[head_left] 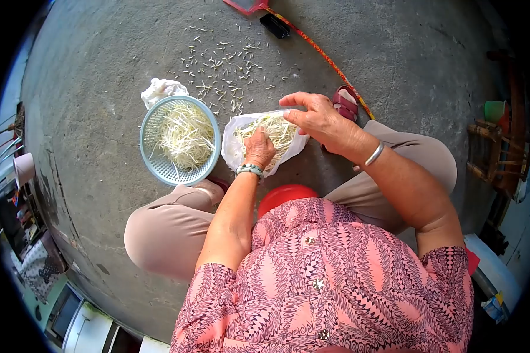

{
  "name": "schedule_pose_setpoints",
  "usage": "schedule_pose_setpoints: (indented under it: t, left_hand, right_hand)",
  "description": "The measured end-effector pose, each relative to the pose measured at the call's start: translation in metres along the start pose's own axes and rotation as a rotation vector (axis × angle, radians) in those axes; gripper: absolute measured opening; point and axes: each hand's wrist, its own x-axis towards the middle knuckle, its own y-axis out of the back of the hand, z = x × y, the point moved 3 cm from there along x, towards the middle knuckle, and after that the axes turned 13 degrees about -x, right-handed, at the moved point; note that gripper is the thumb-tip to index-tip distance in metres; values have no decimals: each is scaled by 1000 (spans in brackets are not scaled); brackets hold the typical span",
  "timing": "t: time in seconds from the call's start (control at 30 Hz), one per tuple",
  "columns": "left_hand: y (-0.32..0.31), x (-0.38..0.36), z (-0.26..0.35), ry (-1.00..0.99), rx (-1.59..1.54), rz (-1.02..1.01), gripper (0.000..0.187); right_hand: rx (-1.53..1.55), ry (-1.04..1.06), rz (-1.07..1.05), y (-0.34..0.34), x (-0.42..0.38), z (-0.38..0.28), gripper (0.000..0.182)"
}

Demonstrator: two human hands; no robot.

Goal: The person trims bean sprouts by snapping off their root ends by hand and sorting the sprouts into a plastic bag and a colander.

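Reaching into a white bag [231, 143] near the center of the frame, the left hand [259, 150], a beaded bracelet [250, 169] at its wrist, touches the pale sprouts [281, 130] inside. Its fingers curl down among them, and whether they pinch any cannot be told. The right hand [330, 123], below a silver bangle [374, 153], hovers at the bag's upper right side, thumb and forefinger extended and parted, with nothing visible between them.

Just left of the bag, a round light-blue basket [146, 154] sits on the concrete floor [129, 59], holding a heap of white sprouts [185, 135]. A crumpled white plastic [161, 90] lies against its upper rim. Small scraps [222, 66] are scattered across the floor above the bag and basket.

Seated with knees apart, the person wears a pink patterned shirt [335, 276] and light trousers [165, 232]. A red seat [284, 196] shows in front of the shirt, and a dark red sandal [345, 103] just beyond the right hand. A patterned red-and-yellow stick [319, 52] runs from the top of the frame down toward the sandal, a black object [275, 26] beside its upper end. Wooden furniture [494, 150] stands at far right.
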Motion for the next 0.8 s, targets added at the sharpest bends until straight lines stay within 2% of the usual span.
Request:
schedule_pose_setpoints:
  t: [0.07, 0.1, 0.2, 0.23, 0.33, 0.37, 0.47, 0.57, 0.67, 0.73, 0.8]
  left_hand:
    - [0, -1, 0, 16, -61, -26, 11]
    - [0, -1, 0, -51, -82, -28, 13]
    - [2, -7, -3, -9, -108, -119, 12]
    - [3, -8, 2, -51, -168, -59, 21]
    - [16, -17, 27, -242, -9, -25, 26]
    - [16, -18, 28, -130, -31, -89, 27]
    - [21, -27, 36, -182, -84, -113, 25]
    - [26, -36, 49, -181, -274, -89, 25]
    - [41, -41, 72, -111, -323, -141, 29]
    - [49, -46, 91, -19, -377, -133, 32]
    - [58, -48, 103, -76, -356, -146, 36]
  right_hand:
    - [4, -19, -9, 3, -2, -3, 39]
    - [15, -2, -6, 5, -3, -3, 40]
    - [-38, -19, -15, 4, 1, 1, 40]
    - [-31, -28, -14, 4, 1, 3, 40]
    - [-21, -28, -11, 5, 7, 14, 40]
    - [-57, -26, 12, 5, 9, 17, 40]
    - [-39, -90, -14, 9, 7, 20, 35]
    - [-113, -72, -25, 12, 3, 22, 33]
    - [-281, 63, 85, 13, 4, 34, 32]
    - [-376, 99, 74, 14, 6, 39, 31]
    - [-444, 121, 93, 14, 8, 43, 31]
